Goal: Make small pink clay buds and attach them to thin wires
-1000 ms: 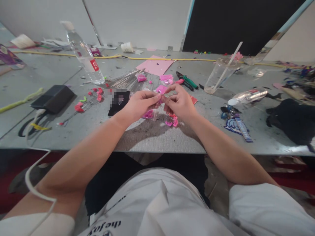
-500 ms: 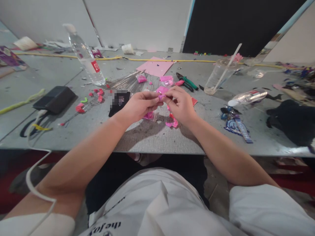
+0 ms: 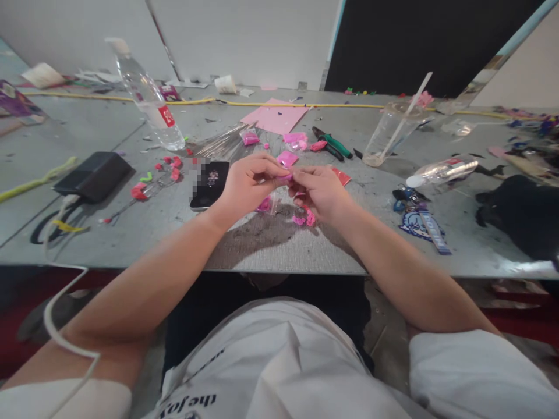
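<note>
My left hand [image 3: 248, 185] and my right hand [image 3: 320, 191] meet above the middle of the grey table [image 3: 271, 244], fingertips pinched together on a small pink piece [image 3: 286, 177]. Both hands are closed around it. Under the hands lie a small clear bag with pink bits [image 3: 265, 203] and a pink curled piece [image 3: 304, 217]. More pink bags [image 3: 294, 138] lie just beyond the hands. A black phone [image 3: 210, 183] rests left of my left hand.
A water bottle [image 3: 151, 102] and a black power bank [image 3: 93, 176] with a white cable stand to the left. Green pliers [image 3: 334, 143], a plastic cup with straw [image 3: 391, 135], a lying bottle [image 3: 441, 171] and keys [image 3: 414, 212] are on the right. Red bits [image 3: 172, 169] lie nearby.
Both hands have dropped slightly toward the table and drawn closer together; my right fingers have curled lower over the pink piece.
</note>
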The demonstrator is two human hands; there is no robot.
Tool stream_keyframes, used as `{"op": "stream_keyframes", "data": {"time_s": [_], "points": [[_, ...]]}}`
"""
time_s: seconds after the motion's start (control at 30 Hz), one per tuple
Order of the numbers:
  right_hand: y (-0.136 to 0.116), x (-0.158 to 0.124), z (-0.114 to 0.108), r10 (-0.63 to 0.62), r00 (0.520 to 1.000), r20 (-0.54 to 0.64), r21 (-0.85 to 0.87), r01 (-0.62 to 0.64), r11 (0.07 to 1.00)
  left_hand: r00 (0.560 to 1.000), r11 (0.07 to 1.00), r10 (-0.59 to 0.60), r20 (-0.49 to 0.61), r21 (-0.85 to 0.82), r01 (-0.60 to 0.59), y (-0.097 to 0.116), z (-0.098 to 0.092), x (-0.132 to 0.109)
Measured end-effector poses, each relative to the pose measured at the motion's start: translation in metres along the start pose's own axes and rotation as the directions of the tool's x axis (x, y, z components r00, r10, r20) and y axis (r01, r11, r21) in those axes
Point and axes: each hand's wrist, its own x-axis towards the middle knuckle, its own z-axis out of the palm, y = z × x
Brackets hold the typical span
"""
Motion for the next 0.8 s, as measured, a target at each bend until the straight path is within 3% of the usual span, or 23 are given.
{"op": "stream_keyframes", "data": {"time_s": [0.1,0.27,0.4,0.6,0.67,0.73,0.8], "points": [[-0.001,-0.002,0.004,-0.103,0.993,-0.056,-0.035,0.101,0.994,0.999,0.998,0.036,-0.023,0.046,-0.035,-0.007,0.003,0.0],[-0.005,-0.01,0.012,-0.258,0.965,-0.035,-0.188,0.247,0.951,0.997,0.987,0.054,-0.056,0.153,-0.045,-0.012,0.0,0.002],[-0.003,-0.01,0.01,-0.277,0.957,-0.088,-0.318,0.236,0.918,0.99,0.949,0.133,0.046,0.283,-0.141,-0.014,-0.004,0.003],[-0.008,-0.003,0.006,-0.221,0.957,-0.187,-0.158,0.193,0.969,0.927,0.907,0.232,0.296,0.278,-0.316,-0.019,-0.004,0.007],[-0.012,-0.001,0.005,-0.147,0.956,-0.253,-0.075,0.132,0.988,0.94,0.92,0.164,0.301,0.298,-0.256,-0.017,-0.008,0.009],[-0.016,0.001,0.004,-0.038,0.948,-0.316,0.038,0.053,0.998,0.944,0.918,0.02,0.33,0.367,-0.148,-0.016,-0.014,0.01],[-0.019,0.002,0.001,0.077,0.937,-0.341,0.164,-0.022,0.986,0.901,0.866,-0.142,0.41,0.492,-0.088,-0.016,-0.021,0.011]]}}
